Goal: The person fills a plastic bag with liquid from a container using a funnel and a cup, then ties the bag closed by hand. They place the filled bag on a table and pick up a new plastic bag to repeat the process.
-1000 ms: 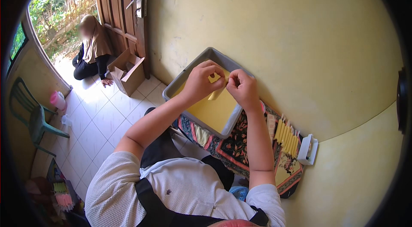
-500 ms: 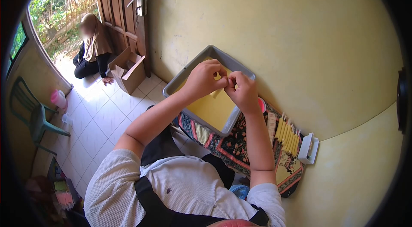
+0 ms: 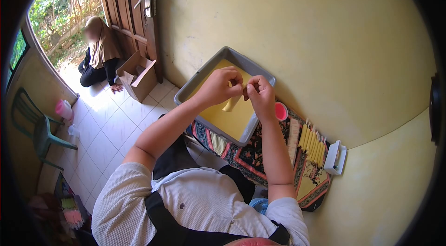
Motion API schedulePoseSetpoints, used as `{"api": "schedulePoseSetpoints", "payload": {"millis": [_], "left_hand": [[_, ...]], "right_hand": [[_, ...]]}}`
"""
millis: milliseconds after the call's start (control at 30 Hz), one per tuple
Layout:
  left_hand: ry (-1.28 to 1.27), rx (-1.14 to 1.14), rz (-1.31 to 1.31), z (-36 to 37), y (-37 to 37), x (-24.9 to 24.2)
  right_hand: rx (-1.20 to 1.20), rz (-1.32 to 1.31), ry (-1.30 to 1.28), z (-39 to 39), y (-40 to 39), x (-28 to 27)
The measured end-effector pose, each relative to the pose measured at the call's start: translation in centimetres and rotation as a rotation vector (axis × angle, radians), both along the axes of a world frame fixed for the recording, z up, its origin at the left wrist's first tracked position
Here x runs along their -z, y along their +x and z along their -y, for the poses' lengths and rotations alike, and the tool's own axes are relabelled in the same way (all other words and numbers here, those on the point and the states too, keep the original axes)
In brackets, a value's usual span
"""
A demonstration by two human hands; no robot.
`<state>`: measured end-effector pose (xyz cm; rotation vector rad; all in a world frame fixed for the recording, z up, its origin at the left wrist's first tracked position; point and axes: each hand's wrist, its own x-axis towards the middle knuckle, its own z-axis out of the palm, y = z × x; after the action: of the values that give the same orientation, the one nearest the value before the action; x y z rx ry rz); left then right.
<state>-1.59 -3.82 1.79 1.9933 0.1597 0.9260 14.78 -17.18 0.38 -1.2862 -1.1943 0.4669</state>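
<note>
A slim yellow tube (image 3: 229, 105) hangs below my hands, in front of the grey tray (image 3: 186, 91) with its yellow contents. My left hand (image 3: 222, 87) is closed in a pinch at the tube's upper end, thumb against curled fingers. Close beside it, my right hand (image 3: 261, 97) pinches at the same end, its fingertips almost meeting those of the left. The gripped end itself is hidden by the fingers. To the right, several similar yellow tubes (image 3: 312, 146) lie side by side on the patterned cloth (image 3: 246, 164).
A round red-pink item (image 3: 280, 111) sits beside the tray, and a white holder (image 3: 335, 157) stands at the cloth's right end. Near the wooden door (image 3: 132, 9) a person (image 3: 100, 53) sits by a cardboard box (image 3: 139, 78). A green chair (image 3: 39, 125) is at left.
The yellow tube hangs more plainly in view beneath my left hand. My fingertips have moved slightly apart, and the view has shifted a little.
</note>
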Motion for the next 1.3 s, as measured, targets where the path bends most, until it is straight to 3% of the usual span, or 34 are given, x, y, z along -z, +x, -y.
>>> {"api": "schedulePoseSetpoints", "payload": {"millis": [33,133,333,433,633,900,1000,1200,1300], "left_hand": [[-0.043,-0.001,-0.031,0.1,0.0,0.1],[-0.127,-0.005,-0.125,0.4,-0.1,0.0],[-0.122,-0.008,-0.212,0.1,-0.1,-0.7],[-0.102,-0.004,-0.189,-0.1,0.3,-0.3],[-0.095,0.003,-0.257,-0.5,0.1,-0.6],[-0.131,0.082,-0.283,-0.1,-0.2,-0.5],[-0.132,0.079,0.009,0.9,-0.2,-0.3],[0.078,0.006,0.092,0.9,0.5,0.7],[0.226,0.006,0.002,0.0,0.8,0.7]], "right_hand": [[-0.070,-0.134,-0.012,-0.1,0.3,-0.1],[-0.041,0.104,-0.051,-0.2,1.0,-0.6],[0.028,0.889,0.265,0.6,0.9,-4.5],[0.068,1.150,0.273,1.2,1.1,-5.2],[0.068,1.241,0.245,1.2,0.9,-5.7],[0.057,1.133,0.294,0.5,0.3,-5.2],[0.095,1.086,0.343,0.2,0.3,-5.4],[0.158,1.222,0.303,0.7,0.0,-6.7],[0.171,1.256,0.307,0.7,0.1,-6.8]]}}
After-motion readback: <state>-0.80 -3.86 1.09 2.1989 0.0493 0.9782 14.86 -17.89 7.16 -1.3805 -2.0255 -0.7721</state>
